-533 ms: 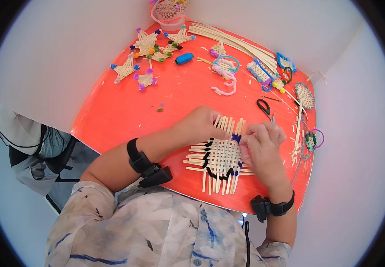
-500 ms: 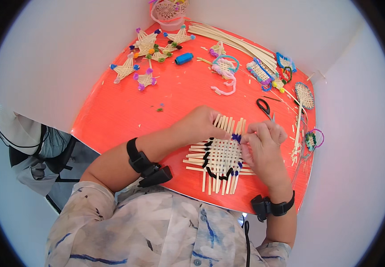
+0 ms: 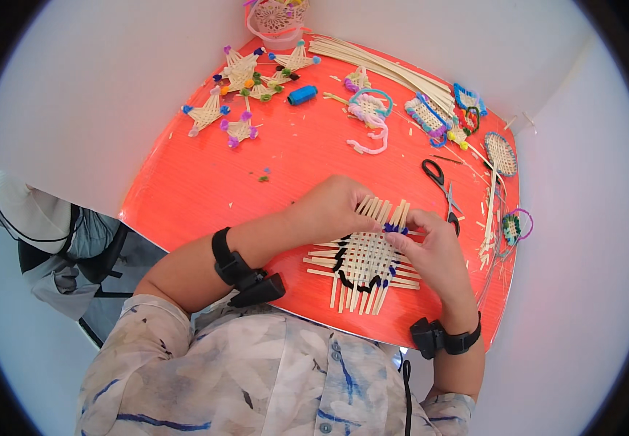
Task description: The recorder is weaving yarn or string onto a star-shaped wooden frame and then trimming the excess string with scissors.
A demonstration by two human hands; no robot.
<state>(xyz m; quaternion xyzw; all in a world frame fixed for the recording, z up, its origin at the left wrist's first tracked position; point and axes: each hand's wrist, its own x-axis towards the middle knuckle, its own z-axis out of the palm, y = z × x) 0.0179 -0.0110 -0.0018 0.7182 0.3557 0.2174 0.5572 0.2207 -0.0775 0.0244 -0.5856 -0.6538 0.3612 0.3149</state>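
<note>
A lane opens between the left hand [image 3: 336,207] and the woven stars [image 3: 206,113] at the red table's [image 3: 183,192] far-left corner; scissors [image 3: 450,194] and pale strips [image 3: 490,207] crowd its right edge.

Pale walls [image 3: 111,109] around a red table [image 3: 191,174], grey floor [image 3: 134,256] below

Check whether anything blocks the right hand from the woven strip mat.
Nothing visible does: the right hand is at the far right corner of the woven strip mat, by its dark blue trim. The scissors lie beyond that hand, not between.
</note>
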